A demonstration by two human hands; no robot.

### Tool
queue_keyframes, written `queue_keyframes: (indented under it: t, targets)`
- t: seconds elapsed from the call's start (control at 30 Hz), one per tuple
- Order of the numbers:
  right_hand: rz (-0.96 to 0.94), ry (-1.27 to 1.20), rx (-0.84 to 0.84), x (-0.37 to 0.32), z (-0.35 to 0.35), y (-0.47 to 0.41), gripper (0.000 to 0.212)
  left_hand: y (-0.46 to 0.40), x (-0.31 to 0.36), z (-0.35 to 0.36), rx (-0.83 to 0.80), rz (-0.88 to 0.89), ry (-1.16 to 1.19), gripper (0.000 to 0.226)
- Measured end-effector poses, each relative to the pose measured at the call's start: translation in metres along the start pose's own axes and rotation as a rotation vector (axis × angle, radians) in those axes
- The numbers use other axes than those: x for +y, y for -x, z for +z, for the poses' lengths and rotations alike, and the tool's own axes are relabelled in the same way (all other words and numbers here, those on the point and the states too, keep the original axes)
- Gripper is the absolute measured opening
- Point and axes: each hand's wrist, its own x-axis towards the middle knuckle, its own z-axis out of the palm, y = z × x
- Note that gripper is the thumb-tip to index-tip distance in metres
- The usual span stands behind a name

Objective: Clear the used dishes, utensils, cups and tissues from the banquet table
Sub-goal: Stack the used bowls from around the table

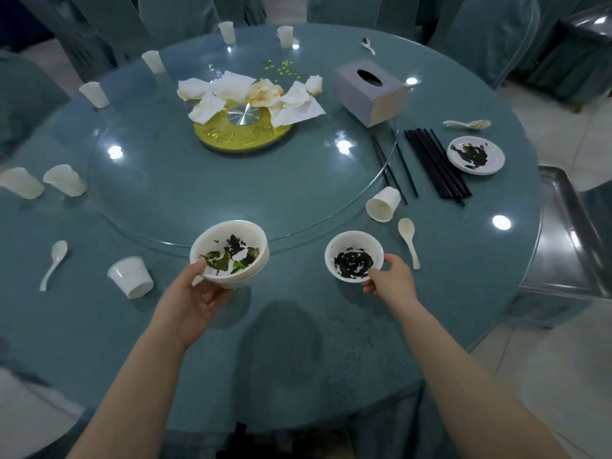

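Note:
My left hand (pixel 195 298) holds a stack of white bowls (pixel 231 238) smeared with green leftovers, lifted above the near side of the round table (pixel 298 376). My right hand (pixel 392 279) grips the rim of a single white bowl (pixel 346 241) with dark residue, resting on the table to the right of the stack. Crumpled used tissues (pixel 231 91) lie on the glass turntable (pixel 198 193) around its gold hub. A dirty small plate (pixel 475 155), black chopsticks (pixel 437 160), white spoons (pixel 409 238) and several paper cups (pixel 130 276) are scattered around the table's edge.
A grey tissue box (pixel 371 94) stands at the right of the turntable, with green peas (pixel 283 69) behind the tissues. A tipped cup (pixel 382 203) lies by the chopsticks. A metal cart (pixel 569 246) stands right of the table. Covered chairs (pixel 480 31) ring the far side.

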Motion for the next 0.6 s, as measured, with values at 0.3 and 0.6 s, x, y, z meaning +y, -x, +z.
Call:
queue_keyframes:
  t: [0.3, 0.6]
  targets:
    - [-0.216, -0.014, -0.359, -0.065, 0.114, 0.038, 0.029, 0.038, 0.021, -0.082, 0.228, 0.062, 0.186, 0.022]
    - [-0.344, 0.465, -0.417, -0.052, 0.206, 0.053, 0.042, 0.077, 0.019, -0.140, 0.397, 0.116, 0.275, 0.017]
